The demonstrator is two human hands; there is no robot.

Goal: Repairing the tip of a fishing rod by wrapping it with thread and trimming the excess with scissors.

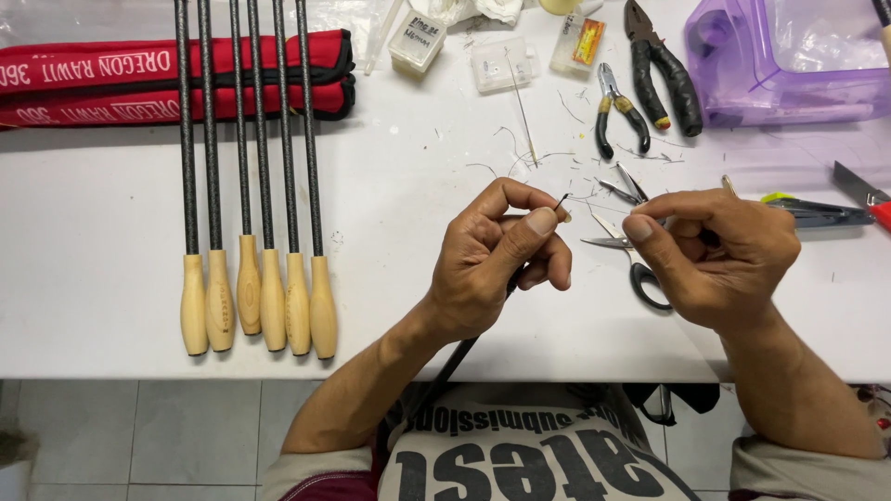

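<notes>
My left hand [497, 255] pinches the thin tip of a dark rod [445, 371] between thumb and fingers; the rod runs down past my wrist toward my lap. My right hand [719, 255] is closed close beside it, thumb and forefinger pinched on something too small to make out, perhaps a fine thread. Under the right hand lie small scissors [640, 274] with black loops. Both hands hover over the white table [93, 250] near its front edge.
Several dark rods with pale wooden handles [255, 297] lie side by side at left. Red fabric cases [93, 79] lie behind them. Pliers [664, 70], small cutters [617, 111], small clear boxes [506, 63], a purple plastic box [789, 60] and a utility knife [863, 195] lie farther back and right.
</notes>
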